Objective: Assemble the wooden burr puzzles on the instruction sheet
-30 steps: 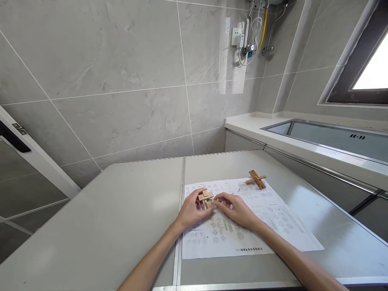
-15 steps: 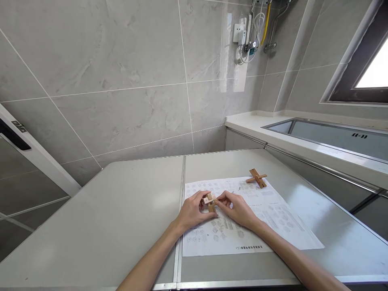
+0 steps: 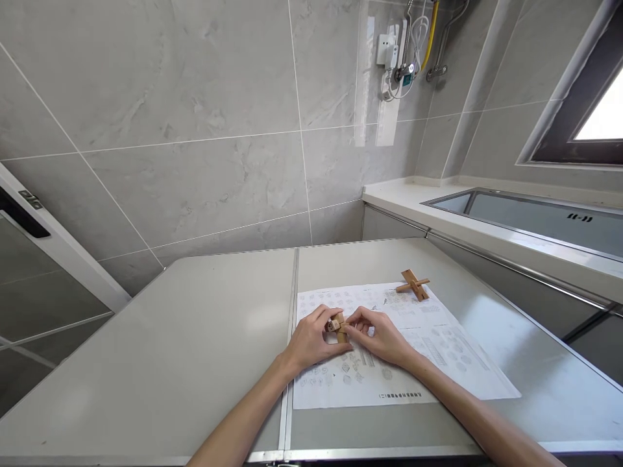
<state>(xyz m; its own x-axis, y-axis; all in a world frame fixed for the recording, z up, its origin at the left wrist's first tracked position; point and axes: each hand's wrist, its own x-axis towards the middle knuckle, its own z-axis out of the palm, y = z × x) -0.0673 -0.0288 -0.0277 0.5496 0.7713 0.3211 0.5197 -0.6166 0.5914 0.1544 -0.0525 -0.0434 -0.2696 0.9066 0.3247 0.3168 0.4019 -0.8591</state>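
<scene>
Small notched wooden puzzle pieces (image 3: pixel 341 329), partly fitted across each other, are held between my two hands above a printed sheet. My left hand (image 3: pixel 314 337) is curled round them, with the thumb below and the fingers above. From the right, my right hand (image 3: pixel 374 331) pinches the end of a piece with thumb and fingertips. A dark mark shows on one piece's end. The fingers hide part of the joint. Two more wooden pieces (image 3: pixel 413 285) lie crossed at the far edge of the printed sheet (image 3: pixel 409 376), which carries rows of small drawings.
The sheet rests on a grey folding table (image 3: pixel 219 376) with a metal seam (image 3: pixel 288 415). On the right stands a white counter (image 3: pixel 389 191) with an inset sink (image 3: pixel 525 207). A tiled wall (image 3: pixel 209 130) rises behind, and a door (image 3: pixel 63 246) is at the left.
The held pieces have turned slightly between my fingers, so the marked end now faces more toward me. Both hands stay in nearly the same place.
</scene>
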